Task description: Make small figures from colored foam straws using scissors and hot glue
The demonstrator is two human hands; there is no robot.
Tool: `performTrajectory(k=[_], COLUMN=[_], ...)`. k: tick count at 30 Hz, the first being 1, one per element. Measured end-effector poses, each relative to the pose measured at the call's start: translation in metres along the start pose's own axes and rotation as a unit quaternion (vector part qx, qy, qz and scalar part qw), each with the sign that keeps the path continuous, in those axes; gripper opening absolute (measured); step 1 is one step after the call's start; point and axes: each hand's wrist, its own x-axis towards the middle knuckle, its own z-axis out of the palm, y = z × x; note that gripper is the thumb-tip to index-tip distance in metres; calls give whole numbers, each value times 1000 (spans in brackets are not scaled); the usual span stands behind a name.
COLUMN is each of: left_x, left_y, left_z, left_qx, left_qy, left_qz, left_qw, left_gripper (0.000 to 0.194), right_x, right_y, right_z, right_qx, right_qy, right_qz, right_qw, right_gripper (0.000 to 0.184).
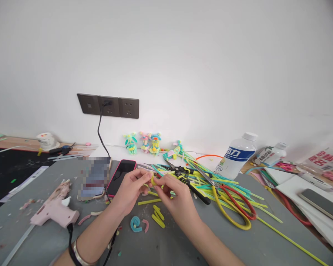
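Note:
My left hand (130, 188) and my right hand (174, 195) meet above the grey table (166, 244), fingers pinched together on a small yellow curled piece (153, 180) between them. Just below lie short yellow stick pieces (157, 216), a blue coiled piece (135, 224) and a pink curved piece (146, 225). A longer yellow stick (149, 201) lies under my hands.
A pink glue gun (55, 212) lies at the left with its cord. A red-cased phone (120, 176) sits behind my left hand. Black pliers (188, 181), red-and-yellow scissors (230, 203), a heap of coloured sticks (224, 184), two bottles (235, 157) and small figurines (144, 143) lie beyond.

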Motion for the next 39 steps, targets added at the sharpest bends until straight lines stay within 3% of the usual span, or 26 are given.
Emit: performTrajectory(k=[6, 11, 15, 21, 30, 35, 39], left_x=[0, -1, 1, 3, 1, -2, -2], left_y=[1, 4, 3, 2, 3, 10, 10], left_z=[0, 1, -2, -8, -8, -7, -9], left_qx=[5, 20, 50, 123, 161, 136, 139], left_qy=[9, -12, -35, -9, -21, -97, -131], left_qz=[2, -8, 11, 37, 47, -24, -82], left_qw=[1000, 1000, 998, 992, 986, 986, 978], left_gripper=[32, 31, 27, 23, 23, 36, 30], right_x=[-1, 5, 11, 15, 13, 17, 19], right_y=[1, 4, 8, 15, 11, 14, 14], right_z=[0, -11, -20, -20, -21, -31, -37], right_qx=[-8, 18, 84, 199, 113, 143, 143], right_qy=[-6, 13, 2, -32, -18, -99, -162], right_qz=[-18, -7, 51, 172, 113, 121, 110], right_qw=[1000, 1000, 995, 964, 987, 977, 970], right_gripper=[8, 19, 20, 28, 19, 21, 23])
